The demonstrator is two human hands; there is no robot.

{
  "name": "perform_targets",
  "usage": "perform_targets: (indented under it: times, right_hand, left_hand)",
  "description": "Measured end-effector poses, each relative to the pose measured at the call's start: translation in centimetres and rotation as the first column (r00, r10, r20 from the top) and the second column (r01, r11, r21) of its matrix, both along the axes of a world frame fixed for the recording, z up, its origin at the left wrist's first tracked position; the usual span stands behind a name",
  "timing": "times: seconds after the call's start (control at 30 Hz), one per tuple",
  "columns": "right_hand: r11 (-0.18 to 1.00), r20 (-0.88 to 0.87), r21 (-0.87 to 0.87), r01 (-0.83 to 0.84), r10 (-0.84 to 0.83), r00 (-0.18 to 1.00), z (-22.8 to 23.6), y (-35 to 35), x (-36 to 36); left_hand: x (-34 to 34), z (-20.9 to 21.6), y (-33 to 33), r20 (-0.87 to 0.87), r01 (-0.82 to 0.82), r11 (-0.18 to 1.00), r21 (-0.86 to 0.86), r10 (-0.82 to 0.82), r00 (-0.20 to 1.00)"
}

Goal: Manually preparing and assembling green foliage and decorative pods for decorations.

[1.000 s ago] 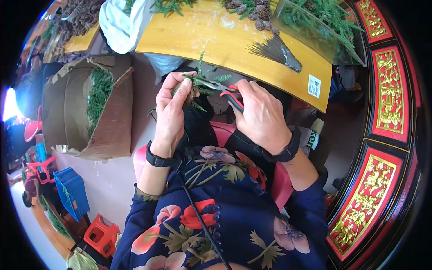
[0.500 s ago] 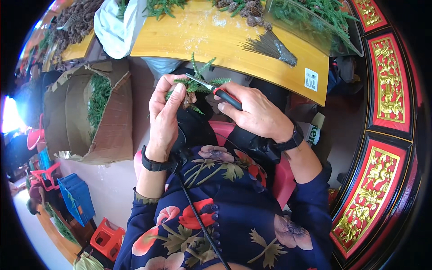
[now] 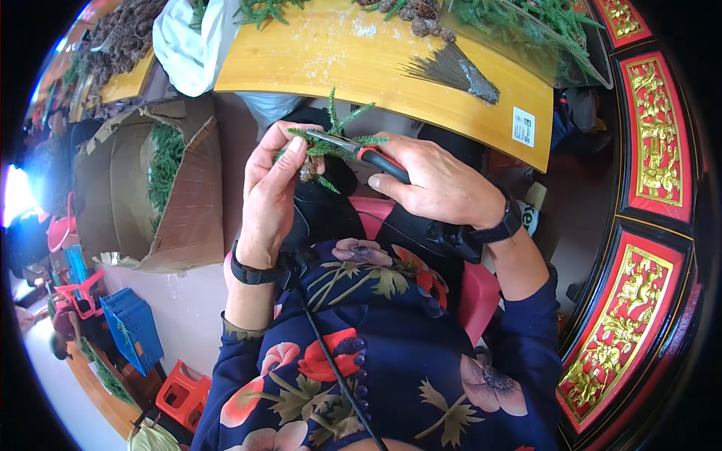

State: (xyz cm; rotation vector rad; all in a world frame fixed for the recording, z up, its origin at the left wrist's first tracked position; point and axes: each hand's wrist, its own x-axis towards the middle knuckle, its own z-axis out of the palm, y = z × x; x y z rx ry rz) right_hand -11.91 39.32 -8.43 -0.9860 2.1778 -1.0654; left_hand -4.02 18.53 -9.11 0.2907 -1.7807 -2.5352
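1. Here, the left hand (image 3: pixel 271 184) has its thumb and forefinger pinched together on a green sprig (image 3: pixel 333 113), whose needled tips spread beyond the fingers, away from the body and toward the right hand.
2. The right hand (image 3: pixel 444 184) is wrapped around the red-and-black handles of a pair of pliers (image 3: pixel 383 163); their metal nose lies across the sprig, its tip close by the left thumb. Whether the jaws grip anything is too small to tell.
3. Just below the left fingertips, a brownish piece (image 3: pixel 310 167) hangs at the sprig's base, too blurred to name surely.
4. Nearer the body than both hands lies the dark blue floral garment (image 3: pixel 406 338), with a black cable (image 3: pixel 331 361) running down it.
5. Left of the left hand, well apart, stands an open cardboard box (image 3: pixel 128 203) with greenery (image 3: pixel 164 169) inside.
6. Beyond both hands is a yellow table (image 3: pixel 316 60); a fan of thin dark stems (image 3: pixel 451 71) rests on it, beyond the right hand.
7. Farther past the hands, pine cones (image 3: pixel 425 24) sit at the table's far side, left of a clear bin (image 3: pixel 519 56) full of greenery.
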Motion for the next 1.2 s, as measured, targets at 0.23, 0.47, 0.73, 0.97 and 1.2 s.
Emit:
perform_targets:
  times: [0.23, 0.47, 0.73, 0.97, 1.2]
  right_hand:
    - [0.994, 0.031, 0.077, -0.074, 0.072, 0.997, 0.2, 0.3, -0.1]
    - [0.998, -0.021, 0.058, -0.009, 0.011, 1.0, 0.1, -0.1, 0.8]
    - [0.988, -0.041, 0.133, 0.074, -0.069, 0.997, 1.0, -0.5, 1.2]
    - [0.988, -0.135, 0.079, 0.136, -0.125, 0.983, 0.8, -0.3, 2.0]
    - [0.996, -0.145, -0.03, 0.084, -0.088, 0.985, 0.1, -0.3, 1.8]
  left_hand:
    - [0.0, 0.1, 0.3, 0.05, -0.02, 1.0, 0.006, 0.02, 0.999]
    - [0.1, 0.1, 0.5, 0.086, -0.062, 0.998, 0.022, 0.059, 0.994]
    - [0.1, 0.3, 0.3, 0.085, -0.015, 0.999, 0.046, 0.012, 0.996]
    - [0.2, 0.6, 0.5, 0.044, 0.013, 0.999, 0.043, -0.015, 0.999]
    - [0.7, 0.7, 0.7, 0.046, -0.039, 0.998, -0.049, 0.041, 0.998]
